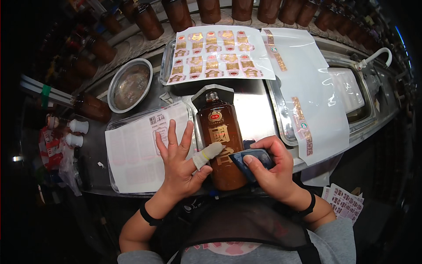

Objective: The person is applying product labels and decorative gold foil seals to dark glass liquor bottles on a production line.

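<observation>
A brown glass bottle (235, 137) lies on its back before me, neck pointing away. Gold characters and a red emblem run down its front. My left hand (179, 163) has its fingers spread. A pale cloth cover wraps the index finger, whose tip rests on or just above the bottle's face. In my right hand (278, 170) a dark blue flat scraper (245, 161) is pinched between thumb and fingers. Its edge meets the lower right of the bottle, overlapping the gold lettering. Behind the bottle's neck stands a grey angular support (225, 91).
Beyond the bottle lies a sheet of gold and red decals (206, 73). Right of it hangs a translucent sheet with gold strips (307, 83). At left are a printed paper (132, 169) and a metal basin (111, 94). Brown bottles (178, 15) line the back; a white tap (381, 53) stands at right.
</observation>
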Available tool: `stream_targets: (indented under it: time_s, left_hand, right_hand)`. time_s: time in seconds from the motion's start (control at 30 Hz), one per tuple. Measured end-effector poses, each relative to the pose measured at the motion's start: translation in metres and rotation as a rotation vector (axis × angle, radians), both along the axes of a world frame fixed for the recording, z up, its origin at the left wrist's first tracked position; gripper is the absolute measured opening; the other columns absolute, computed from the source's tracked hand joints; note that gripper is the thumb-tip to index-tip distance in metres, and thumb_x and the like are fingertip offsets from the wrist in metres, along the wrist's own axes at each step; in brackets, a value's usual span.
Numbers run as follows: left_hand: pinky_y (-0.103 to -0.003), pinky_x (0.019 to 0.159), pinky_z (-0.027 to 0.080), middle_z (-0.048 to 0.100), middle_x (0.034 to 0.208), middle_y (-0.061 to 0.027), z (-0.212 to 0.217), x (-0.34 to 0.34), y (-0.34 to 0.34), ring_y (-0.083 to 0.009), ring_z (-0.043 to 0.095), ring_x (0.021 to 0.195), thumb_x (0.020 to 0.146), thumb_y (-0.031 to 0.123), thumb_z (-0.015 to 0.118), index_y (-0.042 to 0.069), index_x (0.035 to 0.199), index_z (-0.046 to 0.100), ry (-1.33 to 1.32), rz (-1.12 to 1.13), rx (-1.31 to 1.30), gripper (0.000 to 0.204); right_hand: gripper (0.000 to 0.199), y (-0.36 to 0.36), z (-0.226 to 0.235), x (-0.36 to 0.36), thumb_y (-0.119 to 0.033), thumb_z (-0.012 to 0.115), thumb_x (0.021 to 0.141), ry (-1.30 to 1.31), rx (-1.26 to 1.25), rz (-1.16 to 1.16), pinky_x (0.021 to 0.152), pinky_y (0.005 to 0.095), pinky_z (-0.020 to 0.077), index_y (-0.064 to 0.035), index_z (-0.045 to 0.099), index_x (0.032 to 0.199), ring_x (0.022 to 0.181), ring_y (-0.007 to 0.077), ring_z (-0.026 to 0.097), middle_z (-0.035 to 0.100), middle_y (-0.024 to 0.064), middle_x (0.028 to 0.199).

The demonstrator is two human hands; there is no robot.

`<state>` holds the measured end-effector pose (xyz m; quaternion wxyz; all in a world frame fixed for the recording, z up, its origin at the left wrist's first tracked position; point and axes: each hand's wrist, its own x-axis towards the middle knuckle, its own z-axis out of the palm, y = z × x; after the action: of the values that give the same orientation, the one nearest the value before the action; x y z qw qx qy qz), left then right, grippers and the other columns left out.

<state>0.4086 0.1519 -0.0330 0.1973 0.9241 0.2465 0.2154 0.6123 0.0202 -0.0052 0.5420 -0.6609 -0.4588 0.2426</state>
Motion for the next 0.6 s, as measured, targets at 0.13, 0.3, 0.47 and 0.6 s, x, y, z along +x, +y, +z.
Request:
stream_targets:
  time_s: [0.13,0.3,0.47,0.6]
  left_hand:
    - [-0.069,0.108,-0.004,0.026,0.159,-0.0164,-0.01,-0.016,-0.004,-0.0486,0.011,0.146,0.096,0.053,0.048,0.029,0.12,0.071,-0.003,0.056,-0.068,0.041]
    - [-0.068,0.109,-0.002,0.026,0.159,-0.0178,0.007,-0.02,0.0,-0.0489,0.014,0.145,0.096,0.052,0.048,0.026,0.121,0.07,-0.044,0.044,-0.04,0.042]
    - [-0.065,0.111,-0.004,0.025,0.159,-0.0178,0.024,0.011,0.025,-0.0453,0.015,0.146,0.099,0.05,0.042,0.027,0.123,0.069,0.041,-0.072,0.064,0.043]
    - [-0.065,0.111,-0.004,0.027,0.159,-0.0162,0.025,0.02,0.042,-0.0422,0.014,0.148,0.099,0.051,0.042,0.027,0.121,0.07,0.058,-0.091,0.089,0.043]
  right_hand:
    - [0.023,0.003,-0.005,-0.003,-0.009,0.073,0.083,0.075,-0.037,-0.009,0.067,0.0267,0.0496,0.0013,0.059,0.098,0.074,0.0131,0.062,0.064,0.0098,0.084]
    - [0.023,0.004,-0.001,-0.01,-0.008,0.072,0.084,0.146,-0.088,0.001,0.067,0.0242,0.0484,0.0017,0.058,0.1,0.075,0.0083,0.059,0.064,0.007,0.085]
    - [0.024,0.005,0.004,-0.017,-0.007,0.071,0.086,0.166,-0.116,-0.01,0.066,0.022,0.0465,0.0019,0.056,0.102,0.076,0.0054,0.055,0.063,0.0047,0.086]
    - [0.024,0.005,-0.002,-0.017,-0.008,0.071,0.086,0.219,-0.099,-0.014,0.066,0.0221,0.0463,0.0015,0.056,0.102,0.075,0.0052,0.055,0.063,0.0048,0.085]
